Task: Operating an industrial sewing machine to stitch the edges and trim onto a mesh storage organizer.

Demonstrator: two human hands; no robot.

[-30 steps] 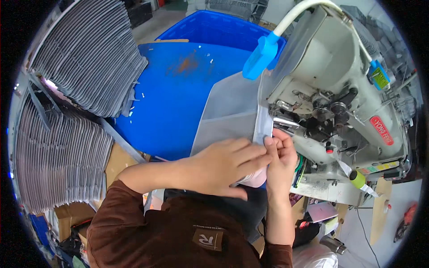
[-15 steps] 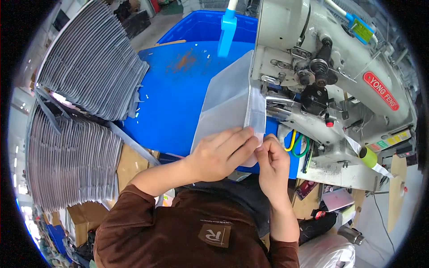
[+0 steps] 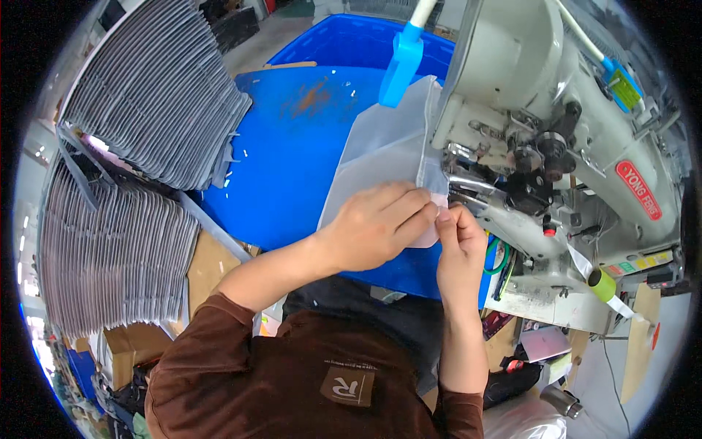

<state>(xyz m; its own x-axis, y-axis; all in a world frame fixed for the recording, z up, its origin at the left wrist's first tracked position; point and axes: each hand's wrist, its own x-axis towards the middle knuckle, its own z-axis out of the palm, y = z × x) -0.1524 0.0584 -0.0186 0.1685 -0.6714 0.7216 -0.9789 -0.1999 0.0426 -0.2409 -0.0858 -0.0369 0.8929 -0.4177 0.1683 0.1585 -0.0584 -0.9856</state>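
Observation:
A thin, whitish-grey fabric piece (image 3: 376, 143) lies on the blue table beside the sewing machine's needle area, a folded seam running along its right side. My left hand (image 3: 376, 227) rests over its near part, fingers pressed together on the seamed edge. Close beside it, my right hand (image 3: 461, 238) pinches the near right corner between thumb and forefinger. The two hands almost touch there. The sewing machine (image 3: 504, 110) stands just right of the fabric, its metal guide parts against the fabric's edge. My left fingertips partly cover the pinched corner.
Two tall stacks of grey fabric pieces (image 3: 153, 95) stand at the left. A blue bin (image 3: 329, 36) is beyond the blue tabletop (image 3: 285, 161). A light blue lamp head (image 3: 402, 69) hangs over the fabric. Green-handled scissors (image 3: 499, 256) lie right of my right hand.
The whole view has shifted, with the machine now further right. Against the table, both hands and the fabric have moved away from me along the machine; both hands keep their hold.

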